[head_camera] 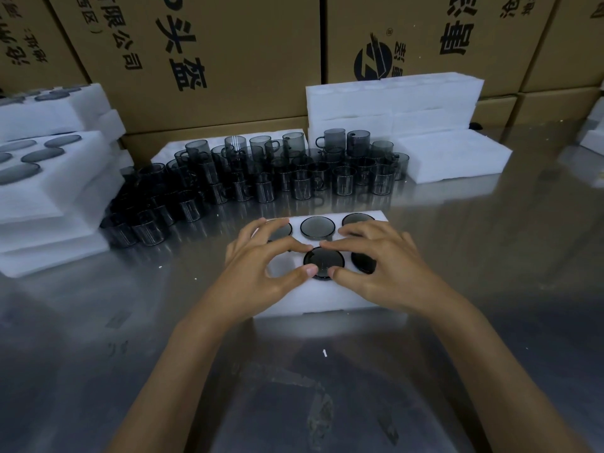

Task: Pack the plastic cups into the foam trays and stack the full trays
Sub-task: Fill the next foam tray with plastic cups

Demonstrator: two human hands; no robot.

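Note:
A white foam tray (322,297) lies on the steel table in front of me, with two rows of three holes. Smoky grey plastic cups sit base-up in the back row, among them the middle one (317,226) and the right one (358,219). The front middle cup (323,264) stands slightly proud of its hole. My left hand (258,273) and my right hand (382,269) both pinch it between thumb and forefinger, from opposite sides. Another dark cup (363,263) fills the front right hole. The front left hole (280,267) looks empty.
Several loose cups (261,178) crowd the table behind the tray. Stacked foam trays with cups in them (42,178) stand at the left. Empty foam trays (392,106) are piled at the back right. Cardboard boxes (212,53) wall off the far side.

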